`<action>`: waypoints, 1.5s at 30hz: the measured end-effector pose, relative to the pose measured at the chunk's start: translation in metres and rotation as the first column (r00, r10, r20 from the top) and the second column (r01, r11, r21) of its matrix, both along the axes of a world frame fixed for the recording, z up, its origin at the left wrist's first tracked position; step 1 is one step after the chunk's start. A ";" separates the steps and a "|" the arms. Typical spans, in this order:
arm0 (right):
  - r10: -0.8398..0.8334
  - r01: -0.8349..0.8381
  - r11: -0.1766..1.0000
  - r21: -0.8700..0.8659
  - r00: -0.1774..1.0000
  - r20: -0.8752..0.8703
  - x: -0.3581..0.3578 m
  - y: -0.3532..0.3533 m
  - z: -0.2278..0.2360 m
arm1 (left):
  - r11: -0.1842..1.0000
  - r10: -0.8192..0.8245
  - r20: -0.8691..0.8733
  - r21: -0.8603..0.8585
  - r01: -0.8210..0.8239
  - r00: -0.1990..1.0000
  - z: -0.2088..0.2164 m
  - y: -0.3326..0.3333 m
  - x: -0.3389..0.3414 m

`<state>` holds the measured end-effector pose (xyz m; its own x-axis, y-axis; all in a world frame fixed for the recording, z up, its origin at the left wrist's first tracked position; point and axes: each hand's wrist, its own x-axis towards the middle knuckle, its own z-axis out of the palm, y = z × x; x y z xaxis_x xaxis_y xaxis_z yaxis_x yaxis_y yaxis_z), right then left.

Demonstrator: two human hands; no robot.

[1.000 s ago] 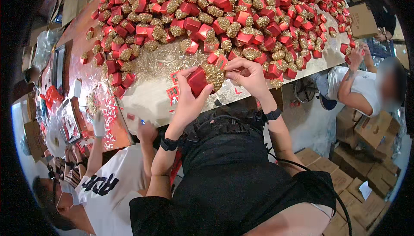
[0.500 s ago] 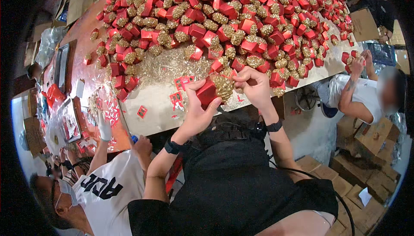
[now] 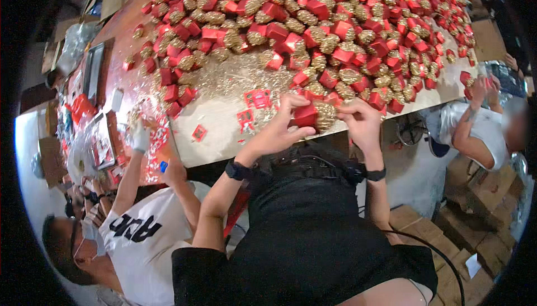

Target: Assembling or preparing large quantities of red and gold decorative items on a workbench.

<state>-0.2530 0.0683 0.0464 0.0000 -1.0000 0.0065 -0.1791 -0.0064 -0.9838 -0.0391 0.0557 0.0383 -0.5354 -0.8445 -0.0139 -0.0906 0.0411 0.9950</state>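
Note:
Near the table's front edge, I hold a glitter ornament with a faceted red base and a rounded, ridged gold body. My left hand is closed around the red base, thumb below and fingers above. My right hand has its fingers pinched together against the gold end. Whether a small piece sits between those fingertips is hidden. Just beyond my hands spreads a large heap of similar red-and-gold ornaments. Flat red printed tags lie left of my left hand, and a single red tag is farther left.
Gold glitter covers parts of the pale tabletop. At left, a co-worker in a white shirt reaches over a reddish table with trays. Another person sits at right, holding a red piece. Cardboard boxes stack at lower right.
The whole view has shifted, so the table appears farther right and lower. My right fingertips, earlier pinching a small red bit beside the gold part, now press at the ornament's gold end.

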 end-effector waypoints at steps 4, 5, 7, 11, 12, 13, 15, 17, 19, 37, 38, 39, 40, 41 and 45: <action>-0.329 0.314 0.944 -0.102 0.864 -0.382 -0.063 0.047 -0.007 | 0.951 0.269 0.722 -0.303 -0.057 0.638 -0.063 -0.001 0.059; -0.367 0.368 0.926 -0.084 0.825 -0.429 -0.080 0.062 -0.008 | 0.947 0.318 0.888 -0.279 -0.160 0.333 -0.084 0.005 0.081; -0.422 0.461 0.885 -0.067 0.732 -0.535 -0.111 0.093 -0.014 | 0.896 0.229 0.966 -0.256 -0.363 -0.117 -0.127 0.022 0.125; -0.455 0.548 0.831 -0.095 0.572 -0.683 -0.194 0.147 -0.121 | 0.695 0.174 0.970 -0.244 -0.677 -0.172 -0.206 0.064 0.222; -0.458 0.553 0.828 -0.095 0.567 -0.685 -0.205 0.160 -0.158 | 0.696 0.214 0.952 -0.306 -0.650 -0.220 -0.225 0.072 0.233; -0.306 0.403 0.908 -0.112 0.457 -0.835 -0.217 0.177 -0.193 | 0.713 0.217 0.956 -0.295 -0.637 -0.199 -0.231 0.068 0.226; 0.240 0.289 0.852 0.436 0.525 -0.817 -0.219 0.174 -0.210 | 0.683 0.382 0.907 -0.407 -0.606 -0.179 -0.232 0.075 0.219; 0.501 0.213 0.510 0.833 0.714 -0.489 -0.185 0.147 -0.194 | 0.702 0.410 0.910 -0.357 -0.617 -0.061 -0.237 0.078 0.229; 0.350 0.115 0.419 0.901 0.895 -0.277 -0.145 0.118 -0.163 | 0.744 0.444 0.895 -0.396 -0.538 -0.044 -0.220 0.066 0.197; 0.617 -0.641 0.757 0.125 0.765 0.184 0.049 -0.042 -0.039 | 0.942 0.161 -0.255 0.328 -0.072 0.954 -0.043 -0.017 0.019; 0.595 -0.648 0.733 0.208 0.758 0.267 0.045 -0.042 -0.037 | 0.943 0.157 -0.257 0.325 -0.067 0.954 -0.042 -0.017 0.017; 0.510 -0.635 0.737 0.234 0.748 0.424 0.040 -0.038 -0.037 | 0.937 0.154 -0.270 0.345 -0.053 0.951 -0.043 -0.018 0.013; 0.504 -0.629 0.741 0.235 0.752 0.425 0.033 -0.037 -0.045 | 0.928 0.153 -0.278 0.369 -0.042 0.948 -0.043 -0.018 0.011; 0.568 -0.674 0.681 0.286 0.733 0.374 0.023 -0.035 -0.060 | 0.939 0.145 -0.262 0.341 -0.049 0.954 -0.048 -0.020 0.008; 0.535 -0.658 0.646 0.387 0.752 0.386 0.003 -0.025 -0.056 | 0.979 0.066 -0.034 0.193 -0.058 0.997 -0.058 -0.044 -0.010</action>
<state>-0.2498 0.0430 -0.0094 0.6579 -0.6492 -0.3817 -0.0888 0.4365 -0.8953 -0.0489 0.0116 -0.0202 -0.4858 -0.8595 -0.1587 -0.0474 -0.1554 0.9867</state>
